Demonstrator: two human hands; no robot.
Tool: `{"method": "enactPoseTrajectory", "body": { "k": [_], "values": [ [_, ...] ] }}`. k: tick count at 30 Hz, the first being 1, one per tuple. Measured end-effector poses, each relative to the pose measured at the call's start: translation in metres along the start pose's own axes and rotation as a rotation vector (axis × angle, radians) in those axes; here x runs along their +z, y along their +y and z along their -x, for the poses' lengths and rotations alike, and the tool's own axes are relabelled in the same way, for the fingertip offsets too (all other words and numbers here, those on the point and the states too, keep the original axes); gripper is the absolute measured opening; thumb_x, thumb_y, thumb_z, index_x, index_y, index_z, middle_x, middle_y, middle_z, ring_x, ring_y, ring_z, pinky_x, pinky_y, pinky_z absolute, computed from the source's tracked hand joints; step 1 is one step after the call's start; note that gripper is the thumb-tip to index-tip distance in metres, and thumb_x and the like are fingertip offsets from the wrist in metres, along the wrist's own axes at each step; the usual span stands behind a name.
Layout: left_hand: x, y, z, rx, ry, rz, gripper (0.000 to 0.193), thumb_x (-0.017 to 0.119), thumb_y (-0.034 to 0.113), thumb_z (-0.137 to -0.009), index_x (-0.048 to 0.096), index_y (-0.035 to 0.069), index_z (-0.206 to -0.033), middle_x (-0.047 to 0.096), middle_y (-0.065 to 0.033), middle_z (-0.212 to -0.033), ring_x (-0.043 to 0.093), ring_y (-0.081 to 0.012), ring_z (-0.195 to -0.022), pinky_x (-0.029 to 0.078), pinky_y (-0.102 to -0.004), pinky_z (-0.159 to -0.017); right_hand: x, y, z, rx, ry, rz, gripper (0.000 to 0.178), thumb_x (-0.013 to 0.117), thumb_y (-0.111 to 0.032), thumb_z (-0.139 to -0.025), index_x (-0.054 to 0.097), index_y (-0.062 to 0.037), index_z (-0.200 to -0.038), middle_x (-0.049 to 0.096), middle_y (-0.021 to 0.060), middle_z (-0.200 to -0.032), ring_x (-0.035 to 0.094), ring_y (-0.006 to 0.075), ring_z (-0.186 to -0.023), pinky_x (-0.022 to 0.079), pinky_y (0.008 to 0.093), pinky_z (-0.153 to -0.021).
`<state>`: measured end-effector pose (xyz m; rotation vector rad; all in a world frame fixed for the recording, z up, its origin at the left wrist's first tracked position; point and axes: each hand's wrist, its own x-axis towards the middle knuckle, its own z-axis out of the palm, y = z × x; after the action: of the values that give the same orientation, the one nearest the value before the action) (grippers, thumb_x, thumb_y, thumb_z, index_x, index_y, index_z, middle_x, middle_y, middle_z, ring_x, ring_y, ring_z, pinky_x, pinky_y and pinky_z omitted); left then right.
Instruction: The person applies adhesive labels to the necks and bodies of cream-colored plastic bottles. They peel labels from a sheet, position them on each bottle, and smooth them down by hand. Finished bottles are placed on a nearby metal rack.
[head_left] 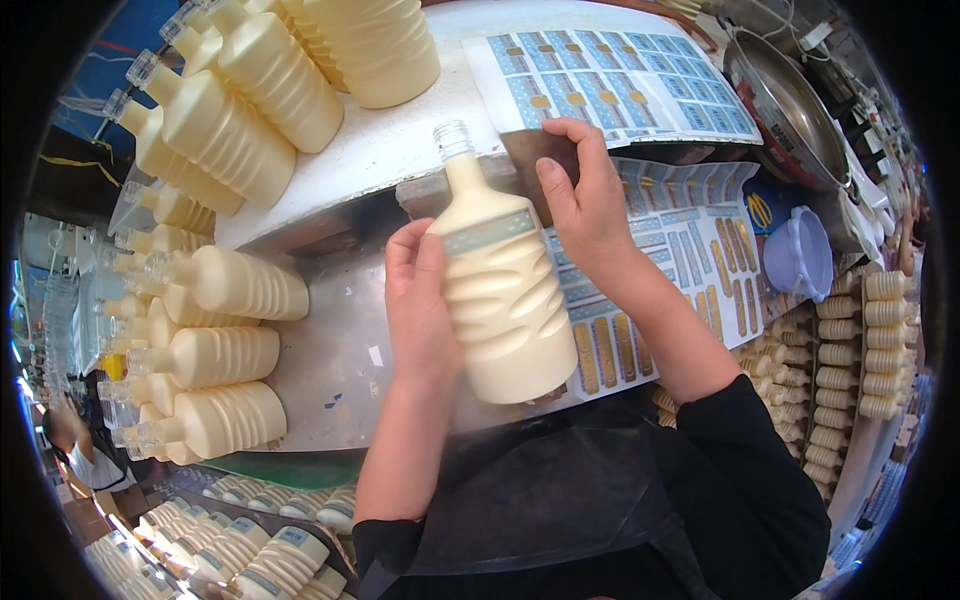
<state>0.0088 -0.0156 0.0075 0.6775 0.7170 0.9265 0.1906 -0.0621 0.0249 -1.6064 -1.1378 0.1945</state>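
The cream bottle (pixel 505 310) lies between the two hands, held above the worktop (pixel 335 375) with its clear threaded neck pointing away from the person. Its long axis runs mostly fore and aft, the neck tipped a little leftward and the broad base nearest the body.

The left hand (pixel 422 290) is the nearer one: it grips the bottle's left side, thumb by the left end of the grey-green band (pixel 488 232) that crosses the shoulder; the fingers' reach underneath is hidden. The right hand (pixel 592 195) is just beyond the bottle's right shoulder, thumb and forefinger spread apart with no object visible between them; whether its palm brushes the bottle, I cannot tell.

Beyond the right hand lies the upper label sheet (pixel 690 88); below its wrist and forearm is the lower label sheet (pixel 690 255). More bottles (pixel 225 355) lie left of the left hand, and a lavender bucket (pixel 797 258) sits well to the right of both.
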Motion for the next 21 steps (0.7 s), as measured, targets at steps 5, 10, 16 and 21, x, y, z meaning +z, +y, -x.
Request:
{"method": "enactPoseTrajectory", "body": {
  "k": [5,10,16,21],
  "values": [
    [0.014,0.008,0.010,-0.036,0.028,0.046,0.021,0.049,0.022,-0.112,0.055,0.008,-0.125,0.068,-0.0067,-0.116,0.065,-0.0156,-0.107,0.056,-0.0356,-0.094,0.004,-0.033,-0.005,-0.021,-0.042,-0.063,0.040,0.052,-0.009,-0.098,0.046,0.0024,-0.135,0.057,0.0261,-0.132,0.059,0.0417,-0.120,0.046,0.0462,-0.104],
    [0.027,0.011,0.017,-0.011,0.075,0.011,0.022,0.048,0.024,-0.112,0.056,0.008,-0.125,0.067,-0.0039,-0.111,0.064,-0.0129,-0.101,0.054,-0.0325,-0.091,0.029,-0.070,-0.005,-0.200,-0.139,0.150,0.039,0.051,-0.003,-0.094,0.043,0.0024,-0.132,0.052,0.0272,-0.125,0.057,0.0480,-0.107,0.048,0.0511,-0.095],
    [0.024,0.011,0.019,-0.038,0.029,0.126,0.025,0.047,0.026,-0.112,0.054,0.008,-0.127,0.062,-0.0005,-0.106,0.060,-0.0092,-0.097,0.050,-0.0281,-0.089,0.026,-0.074,-0.008,-0.146,-0.167,0.330,0.040,0.051,-0.003,-0.094,0.045,0.0010,-0.133,0.053,0.0256,-0.124,0.059,0.0471,-0.106,0.050,0.0502,-0.093],
    [0.023,0.008,0.017,-0.011,0.029,0.029,0.031,0.053,0.029,-0.109,0.051,0.008,-0.131,0.059,-0.0017,-0.111,0.058,-0.0098,-0.099,0.051,-0.0296,-0.090,0.029,-0.076,-0.005,-0.205,-0.180,0.272,0.039,0.050,-0.004,-0.095,0.046,0.0001,-0.133,0.053,0.0254,-0.127,0.059,0.0467,-0.109,0.050,0.0500,-0.094]
  ]
}}
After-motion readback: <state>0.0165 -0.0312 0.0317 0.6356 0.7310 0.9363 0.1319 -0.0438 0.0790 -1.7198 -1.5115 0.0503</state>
